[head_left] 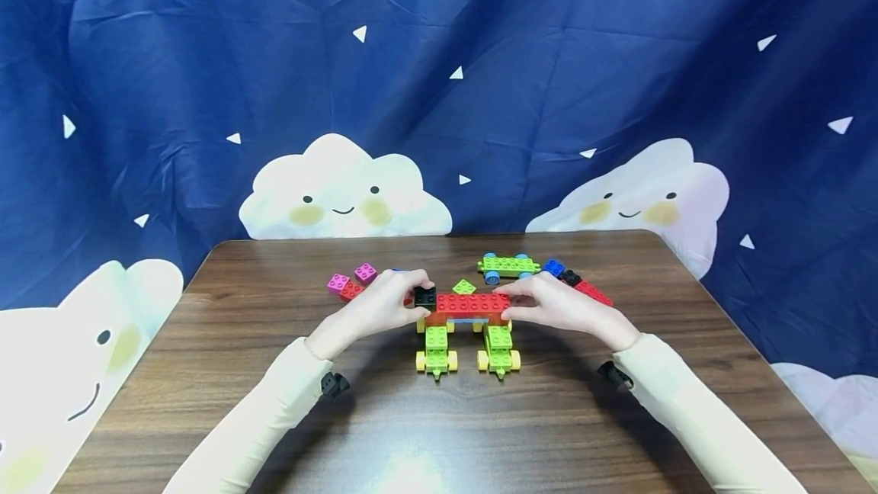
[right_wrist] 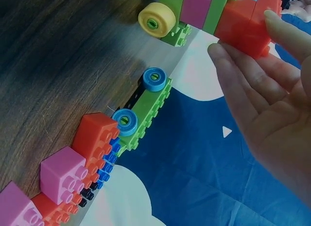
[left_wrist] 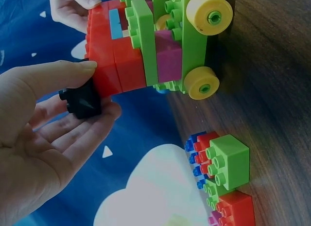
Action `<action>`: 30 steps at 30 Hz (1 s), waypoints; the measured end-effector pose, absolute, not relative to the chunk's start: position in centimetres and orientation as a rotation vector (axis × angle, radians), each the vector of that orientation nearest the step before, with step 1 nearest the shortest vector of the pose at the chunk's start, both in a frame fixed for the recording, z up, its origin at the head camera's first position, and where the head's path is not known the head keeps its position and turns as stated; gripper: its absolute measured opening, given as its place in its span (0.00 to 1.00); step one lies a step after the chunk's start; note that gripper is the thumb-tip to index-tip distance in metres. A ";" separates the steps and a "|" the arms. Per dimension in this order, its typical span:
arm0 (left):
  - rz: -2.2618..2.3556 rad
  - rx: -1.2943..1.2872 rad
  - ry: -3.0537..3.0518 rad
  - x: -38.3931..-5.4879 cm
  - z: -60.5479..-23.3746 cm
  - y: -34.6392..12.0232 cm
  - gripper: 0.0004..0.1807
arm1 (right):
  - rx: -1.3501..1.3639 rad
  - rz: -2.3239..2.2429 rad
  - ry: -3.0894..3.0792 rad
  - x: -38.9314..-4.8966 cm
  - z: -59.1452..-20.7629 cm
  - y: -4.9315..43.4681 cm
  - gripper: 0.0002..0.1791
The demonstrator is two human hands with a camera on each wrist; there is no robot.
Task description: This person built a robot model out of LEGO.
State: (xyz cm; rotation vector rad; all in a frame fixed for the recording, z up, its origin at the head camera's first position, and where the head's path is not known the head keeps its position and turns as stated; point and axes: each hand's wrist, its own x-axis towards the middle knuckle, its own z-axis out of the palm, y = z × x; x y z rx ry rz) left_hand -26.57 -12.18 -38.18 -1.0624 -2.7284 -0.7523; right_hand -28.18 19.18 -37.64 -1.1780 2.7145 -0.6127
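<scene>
A toy block build stands mid-table, with a row of red bricks [head_left: 473, 303] across the top and lime wheeled bases [head_left: 437, 357] with yellow wheels below. My left hand [head_left: 387, 301] pinches a black brick [left_wrist: 83, 98] at the left end of the row, thumb on one side and fingers on the other. In the left wrist view this brick touches the red end; whether it is fully joined cannot be seen. On the opposite end, my right hand [head_left: 559, 302] grips the end red brick [right_wrist: 245, 29] between thumb and fingers. Purple bricks [left_wrist: 168, 55] sit between the lime parts.
Behind the build lies a lime wheeled base [head_left: 509, 266] with blue wheels. Loose pink bricks [head_left: 366, 273] and red ones lie at the back left. Blue [head_left: 553, 267], black and red bricks lie at the back right. A blue cloud-patterned curtain [head_left: 439, 97] hangs beyond the table.
</scene>
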 end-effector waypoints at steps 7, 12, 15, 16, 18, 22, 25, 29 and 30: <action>-0.761 -1.051 -2.732 -26.4 -38.2 -12.1 0.16 | -1.169 -0.622 2.735 -28.1 -37.4 19.6 0.27; -0.754 -1.047 -2.726 -26.3 -38.1 -12.1 0.16 | -1.192 -0.716 2.844 -28.3 -36.6 20.9 0.22; -0.750 -1.047 -2.721 -26.4 -38.1 -12.1 0.16 | -1.130 -0.782 2.902 -28.4 -35.9 22.3 0.21; -0.752 -1.047 -2.720 -26.4 -38.1 -12.2 0.16 | -1.098 -0.802 2.915 -28.4 -35.7 22.9 0.21; -0.754 -1.051 -2.718 -26.4 -38.2 -12.2 0.16 | -1.050 -0.837 2.932 -28.6 -35.5 24.0 0.21; -0.755 -1.055 -2.712 -26.5 -38.3 -12.2 0.16 | -0.974 -0.860 2.980 -29.1 -35.3 26.3 0.21; -0.755 -1.054 -2.709 -26.5 -38.3 -12.2 0.16 | -0.911 -0.847 3.022 -29.6 -35.5 27.6 0.20; -0.759 -1.048 -2.710 -26.4 -38.3 -12.2 0.16 | -0.802 -0.828 3.035 -30.3 -36.1 28.8 0.21; -0.760 -1.048 -2.710 -26.3 -38.3 -12.1 0.16 | -0.770 -0.819 3.034 -30.5 -36.3 29.0 0.22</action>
